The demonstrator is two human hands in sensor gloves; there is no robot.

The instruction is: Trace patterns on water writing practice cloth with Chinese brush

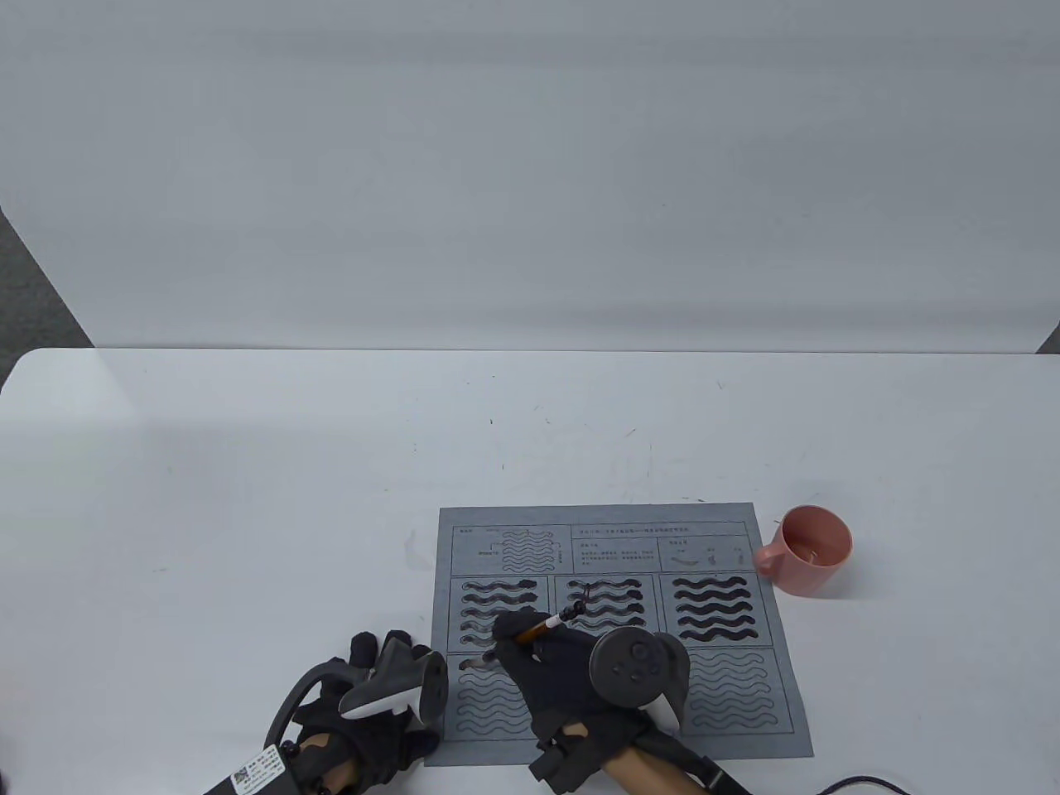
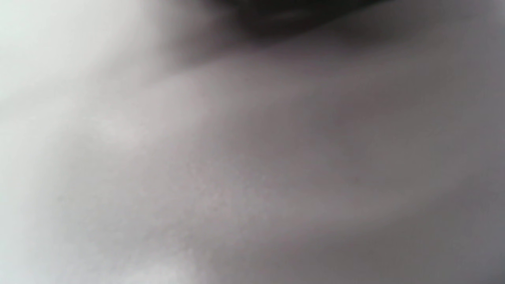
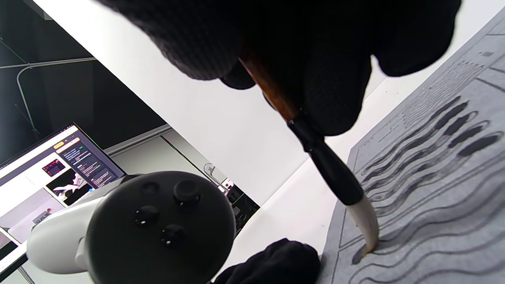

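Note:
A grey water writing cloth (image 1: 613, 629) with printed wave panels lies at the table's front. The three upper panels carry dark wet strokes; the lower panels (image 1: 733, 691) show mostly bare outlines. My right hand (image 1: 546, 662) grips a Chinese brush (image 1: 546, 625) with a brown and black handle. In the right wrist view the brush (image 3: 335, 173) has its white tip (image 3: 369, 236) bent on the cloth (image 3: 446, 205), at the start of a wave line in the lower left panel. My left hand (image 1: 377, 675) rests at the cloth's left edge; the left wrist view is blurred.
A pink mug (image 1: 807, 551) stands just right of the cloth's top right corner. The white table (image 1: 248, 497) stretches behind and to the left. A laptop screen (image 3: 51, 169) shows beyond the table in the right wrist view.

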